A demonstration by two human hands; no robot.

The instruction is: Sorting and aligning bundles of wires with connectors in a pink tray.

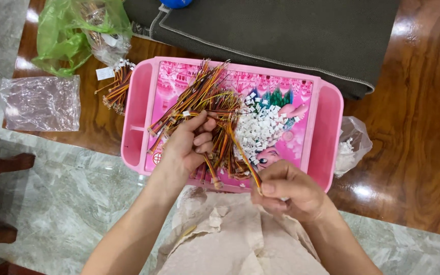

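Both forearms are bare and unsleeved, with a crumpled beige garment (240,239) covering the lap.

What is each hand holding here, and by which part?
Left hand grips a wire bundle near its lower part; right hand pinches one wire strand at its lower end.

A pink tray (332,117) with a pink cartoon picture holds red, yellow and black wires (204,97) and small white connectors (260,127). The table (418,127) is glossy reddish-brown wood. Far left lies a green plastic bag (59,35); far off, a dark grey cushion (281,30).
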